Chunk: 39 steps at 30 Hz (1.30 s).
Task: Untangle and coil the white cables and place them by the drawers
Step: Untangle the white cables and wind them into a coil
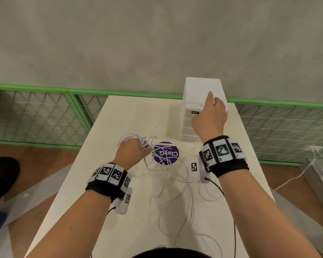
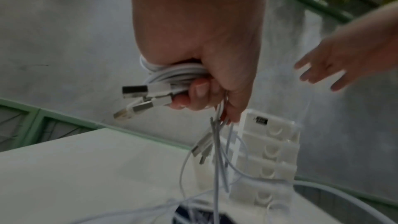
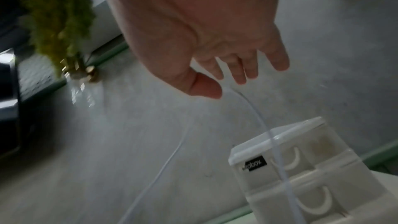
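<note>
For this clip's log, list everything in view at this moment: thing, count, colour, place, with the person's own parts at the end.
coiled cable bundle: one, white, gripped in the left hand, USB plugs sticking out
loose cables: several, exact count unclear, white, tangled across the table's middle
single strand: one, white, running from the right hand's fingertips down past the drawers
drawer unit: one, white translucent, at the table's far right
table: one, cream
round sticker: one, purple, on the table under the cables
fence: green frame with wire mesh, behind the table
plant: one, green-yellow, seen only by the wrist cameras
left hand: grips the bundle
right hand: fingers extended over the drawer unit
</note>
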Available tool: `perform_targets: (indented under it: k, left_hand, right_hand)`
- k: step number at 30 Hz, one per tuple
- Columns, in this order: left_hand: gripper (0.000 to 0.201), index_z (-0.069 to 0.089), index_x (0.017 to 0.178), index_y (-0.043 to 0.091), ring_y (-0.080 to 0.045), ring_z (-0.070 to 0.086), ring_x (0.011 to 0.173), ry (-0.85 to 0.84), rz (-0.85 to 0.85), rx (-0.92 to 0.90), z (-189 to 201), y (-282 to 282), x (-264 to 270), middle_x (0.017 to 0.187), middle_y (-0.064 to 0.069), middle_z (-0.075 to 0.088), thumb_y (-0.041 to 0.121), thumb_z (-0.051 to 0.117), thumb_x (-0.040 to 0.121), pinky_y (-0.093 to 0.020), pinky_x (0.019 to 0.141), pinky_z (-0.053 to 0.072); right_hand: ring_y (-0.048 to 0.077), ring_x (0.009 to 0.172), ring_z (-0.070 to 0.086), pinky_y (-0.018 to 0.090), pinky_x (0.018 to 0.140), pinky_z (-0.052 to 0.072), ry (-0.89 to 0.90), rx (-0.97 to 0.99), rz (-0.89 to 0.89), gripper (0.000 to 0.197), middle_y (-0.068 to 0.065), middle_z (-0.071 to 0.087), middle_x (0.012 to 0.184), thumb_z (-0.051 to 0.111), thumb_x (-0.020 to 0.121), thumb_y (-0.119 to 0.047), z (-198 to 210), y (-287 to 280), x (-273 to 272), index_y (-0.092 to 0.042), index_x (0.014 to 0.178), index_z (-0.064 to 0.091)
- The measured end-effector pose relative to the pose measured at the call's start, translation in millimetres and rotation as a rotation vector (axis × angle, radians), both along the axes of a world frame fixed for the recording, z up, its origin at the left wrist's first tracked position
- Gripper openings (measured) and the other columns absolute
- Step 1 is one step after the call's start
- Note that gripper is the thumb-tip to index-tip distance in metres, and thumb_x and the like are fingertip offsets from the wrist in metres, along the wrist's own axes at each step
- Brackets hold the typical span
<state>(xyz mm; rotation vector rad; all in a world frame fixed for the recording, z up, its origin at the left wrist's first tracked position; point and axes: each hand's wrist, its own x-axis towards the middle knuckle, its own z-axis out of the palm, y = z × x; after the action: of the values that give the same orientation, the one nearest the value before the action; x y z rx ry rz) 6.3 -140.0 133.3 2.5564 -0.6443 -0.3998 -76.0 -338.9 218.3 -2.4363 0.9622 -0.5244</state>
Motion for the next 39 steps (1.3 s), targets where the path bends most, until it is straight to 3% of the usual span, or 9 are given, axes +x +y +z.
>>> perform_targets:
  k: [3, 7, 11, 18, 23, 26, 31, 35, 39]
  left_hand:
    - [0.049, 0.041, 0.052, 0.013, -0.012, 0.036, 0.044, -0.048, -0.038, -0.053, 22, -11, -2, 0.048, 0.0, 0.037, 0.038, 0.064, 0.087, -0.026, 0.044, 0.022]
    - [0.047, 0.038, 0.051, 0.02, -0.015, 0.037, 0.047, -0.082, -0.059, -0.199, 51, -21, -5, 0.049, 0.002, 0.038, 0.032, 0.065, 0.087, -0.026, 0.045, 0.022]
    - [0.044, 0.041, 0.049, 0.025, -0.005, 0.033, 0.043, -0.106, -0.028, -0.266, 53, -19, -5, 0.046, 0.007, 0.037, 0.026, 0.067, 0.085, -0.018, 0.042, 0.021]
    - [0.01, 0.067, 0.074, 0.019, -0.016, 0.052, 0.061, -0.171, -0.026, -0.394, 42, -19, 0, 0.061, 0.003, 0.058, 0.024, 0.069, 0.083, -0.027, 0.056, 0.038]
    - [0.015, 0.074, 0.096, 0.021, -0.008, 0.056, 0.074, -0.196, -0.072, -0.332, 42, -15, 8, 0.082, 0.005, 0.067, 0.026, 0.069, 0.084, -0.018, 0.059, 0.037]
    - [0.015, 0.074, 0.096, 0.017, -0.009, 0.055, 0.07, -0.136, -0.017, -0.281, 33, -9, 10, 0.08, 0.004, 0.067, 0.024, 0.068, 0.084, -0.02, 0.059, 0.037]
    - [0.016, 0.069, 0.087, 0.015, -0.009, 0.044, 0.047, -0.053, 0.078, -0.212, 25, -1, 13, 0.054, 0.007, 0.049, 0.031, 0.069, 0.084, -0.022, 0.046, 0.029]
    - [0.052, 0.054, 0.062, 0.003, -0.016, 0.034, 0.043, -0.015, 0.126, -0.224, 25, -2, 15, 0.049, -0.002, 0.037, 0.049, 0.063, 0.085, -0.027, 0.046, 0.026]
    - [0.055, 0.062, 0.062, -0.002, -0.016, 0.038, 0.042, -0.01, 0.064, -0.285, 34, -6, 14, 0.046, -0.003, 0.04, 0.047, 0.061, 0.088, -0.027, 0.047, 0.03]
  right_hand:
    - [0.023, 0.147, 0.0, 0.049, 0.118, -0.001, -0.072, -0.223, 0.347, 0.082, 0.005, 0.011, 0.158, 0.05, 0.078, 0.005, -5, 25, 3, -0.022, 0.149, 0.019]
    - [0.019, 0.138, 0.029, 0.045, 0.117, 0.002, 0.244, -0.312, 0.696, 0.042, -0.001, 0.048, 0.141, 0.05, 0.092, -0.012, -12, 39, 10, -0.028, 0.13, 0.054]
    - [0.024, 0.103, 0.055, 0.031, 0.088, 0.036, 0.149, -0.126, 0.693, 0.026, 0.006, 0.064, 0.104, 0.05, 0.096, -0.025, -10, 35, 12, -0.019, 0.113, 0.069]
    - [0.025, 0.089, 0.054, 0.035, 0.079, 0.039, -0.204, -0.109, 0.604, 0.019, 0.007, 0.066, 0.086, 0.055, 0.092, -0.017, -24, 40, 9, -0.014, 0.095, 0.073]
    - [0.015, 0.078, 0.048, 0.03, 0.071, 0.037, -0.138, 0.024, 0.473, 0.017, -0.007, 0.051, 0.07, 0.059, 0.089, -0.029, -34, 32, 3, -0.023, 0.092, 0.074]
    - [0.017, 0.081, 0.053, 0.034, 0.075, 0.043, -0.078, 0.068, 0.424, 0.019, -0.002, 0.062, 0.081, 0.061, 0.087, -0.039, -38, 24, 0, -0.027, 0.092, 0.074]
    - [0.018, 0.083, 0.057, 0.038, 0.083, 0.048, -0.141, 0.105, 0.3, 0.02, 0.001, 0.066, 0.087, 0.056, 0.092, -0.032, -51, 8, 1, -0.023, 0.099, 0.072]
    - [0.03, 0.122, 0.04, 0.038, 0.106, 0.031, 0.1, -0.025, 0.233, 0.04, 0.014, 0.051, 0.13, 0.044, 0.096, -0.018, -63, 0, 6, -0.01, 0.134, 0.048]
    - [0.02, 0.127, 0.041, 0.033, 0.105, 0.032, 0.006, 0.214, 0.403, 0.05, 0.006, 0.047, 0.135, 0.056, 0.091, -0.04, -58, 15, 3, -0.019, 0.136, 0.047]
